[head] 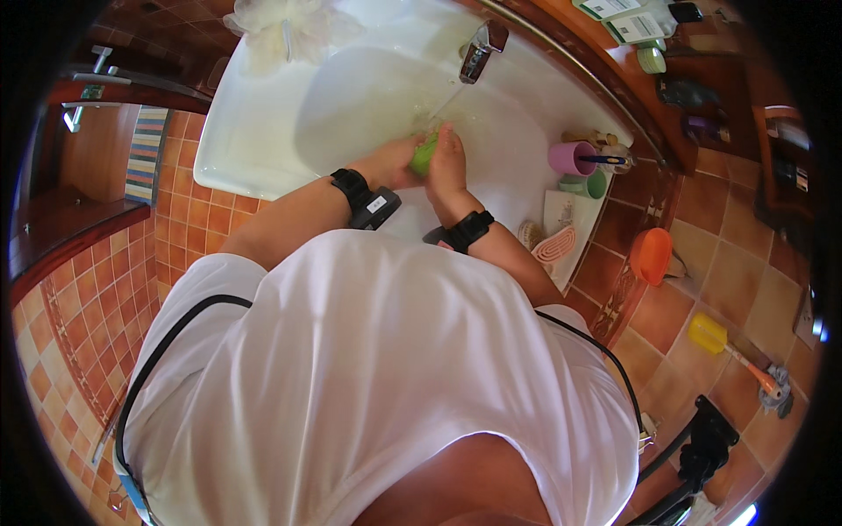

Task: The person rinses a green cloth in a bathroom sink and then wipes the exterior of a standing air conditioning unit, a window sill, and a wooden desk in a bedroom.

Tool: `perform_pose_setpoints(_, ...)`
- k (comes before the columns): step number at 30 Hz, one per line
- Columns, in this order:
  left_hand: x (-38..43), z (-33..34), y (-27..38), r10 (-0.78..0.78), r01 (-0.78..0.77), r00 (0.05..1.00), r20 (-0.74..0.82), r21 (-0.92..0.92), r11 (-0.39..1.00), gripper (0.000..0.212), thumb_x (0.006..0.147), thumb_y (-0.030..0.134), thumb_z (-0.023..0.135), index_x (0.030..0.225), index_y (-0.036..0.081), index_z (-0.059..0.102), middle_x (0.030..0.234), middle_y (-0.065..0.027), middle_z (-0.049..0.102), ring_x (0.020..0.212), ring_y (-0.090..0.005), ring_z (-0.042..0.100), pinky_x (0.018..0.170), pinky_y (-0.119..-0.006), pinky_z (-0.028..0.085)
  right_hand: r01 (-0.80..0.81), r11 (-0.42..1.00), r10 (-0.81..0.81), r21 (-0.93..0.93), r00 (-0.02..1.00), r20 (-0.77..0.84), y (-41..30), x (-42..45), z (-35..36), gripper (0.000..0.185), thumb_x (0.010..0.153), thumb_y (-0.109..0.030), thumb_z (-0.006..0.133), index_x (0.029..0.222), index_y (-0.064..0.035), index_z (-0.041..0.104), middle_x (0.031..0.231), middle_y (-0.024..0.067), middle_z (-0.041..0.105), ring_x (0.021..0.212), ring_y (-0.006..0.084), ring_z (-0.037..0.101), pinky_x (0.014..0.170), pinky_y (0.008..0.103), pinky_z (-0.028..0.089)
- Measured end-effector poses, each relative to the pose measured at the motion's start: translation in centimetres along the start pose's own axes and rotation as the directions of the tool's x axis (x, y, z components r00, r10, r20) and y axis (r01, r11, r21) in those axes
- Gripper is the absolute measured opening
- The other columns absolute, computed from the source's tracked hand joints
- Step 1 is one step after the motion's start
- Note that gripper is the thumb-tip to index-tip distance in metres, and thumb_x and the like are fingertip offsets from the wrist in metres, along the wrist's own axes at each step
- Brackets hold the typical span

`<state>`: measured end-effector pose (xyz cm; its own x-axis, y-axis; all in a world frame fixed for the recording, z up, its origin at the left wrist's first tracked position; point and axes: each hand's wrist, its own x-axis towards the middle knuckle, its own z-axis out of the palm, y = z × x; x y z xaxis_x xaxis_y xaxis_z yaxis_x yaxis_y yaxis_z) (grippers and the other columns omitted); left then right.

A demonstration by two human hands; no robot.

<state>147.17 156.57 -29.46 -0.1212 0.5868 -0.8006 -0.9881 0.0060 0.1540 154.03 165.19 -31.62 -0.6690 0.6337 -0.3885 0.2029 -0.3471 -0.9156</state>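
Note:
Both hands are together over the basin of a white washbasin [355, 85], with a small bright green object [424, 155] between them. Fingers cover much of it, so I cannot tell its kind. My left hand [396, 161] grips it from the left side. From the right, my right hand [448, 163] presses against it with its fingers pointing up toward the tap. A thin stream of water [447, 100] runs from the chrome tap [482, 52] down to the hands. Black straps with small devices are on both wrists.
A white mesh bath puff [283, 33] lies at the basin's far left. On the right ledge stand a pink cup [569, 159], a green cup [594, 184], a brush [528, 232] and a pink ridged soap dish [554, 244]. Bottles [635, 27] stand on the upper-right shelf.

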Motion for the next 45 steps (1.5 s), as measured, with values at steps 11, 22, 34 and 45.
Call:
perform_pose_setpoints(11, -5.1, 1.7, 2.9, -0.063, -0.051, 0.959, 0.276, 0.387, 0.921, 0.031, 0.096, 0.042, 0.065, 0.115, 0.02, 0.056, 0.105, 0.0043, 0.061, 0.092, -0.0096, 0.057, 0.076, -0.028, 0.049, -0.359, 0.826, 0.211, 0.435, 0.912, 0.351, -6.4, 0.3, -0.3, 0.044, 0.106, -0.037, 0.043, 0.131, -0.0029, 0.055, 0.106, 0.0079, 0.061, 0.098, 0.0197, 0.058, 0.087, 0.0347, 0.048)
perform_pose_setpoints(22, -0.8, -1.4, 3.4, 0.162, -0.351, 0.892, 0.421, 0.874, -0.337, 0.022, 0.08, 0.027, 0.068, 0.075, 0.005, 0.066, 0.079, -0.0145, 0.069, 0.07, -0.0284, 0.064, 0.064, -0.04, 0.05, -0.134, 0.943, 0.157, -0.303, 0.986, 0.05, -2.0, 2.9, 2.9, 0.019, 0.091, -0.011, 0.063, 0.109, -0.0046, 0.064, 0.096, 0.0075, 0.067, 0.083, 0.0196, 0.062, 0.074, 0.0335, 0.051)
perform_pose_setpoints(34, -4.4, -3.1, 5.8, 0.284, -0.027, 0.959, 0.009, 0.998, 0.06, 0.023, 0.084, 0.017, 0.062, 0.097, -0.002, 0.065, 0.086, -0.0158, 0.068, 0.071, -0.0233, 0.067, 0.055, -0.038, 0.053, 0.579, 0.315, -0.602, -0.752, 0.734, 0.313, -10.5, 0.5, 1.9, 0.03, 0.085, -0.017, 0.071, 0.109, -0.0003, 0.063, 0.113, 0.022, 0.065, 0.101, 0.0413, 0.062, 0.089, 0.0459, 0.051)
perform_pose_setpoints(45, -6.6, -6.5, 9.5, 0.076, -0.076, 0.997, 0.026, 0.592, 0.802, 0.027, 0.088, 0.023, 0.07, 0.105, 0.006, 0.058, 0.091, -0.0069, 0.063, 0.08, -0.0182, 0.064, 0.079, -0.034, 0.056, 0.48, -0.338, -0.645, -0.809, 0.508, 0.571, -12.2, 6.3, -1.3, 0.043, 0.086, -0.016, 0.07, 0.125, -0.0023, 0.06, 0.131, 0.019, 0.059, 0.12, 0.039, 0.054, 0.098, 0.0477, 0.047)
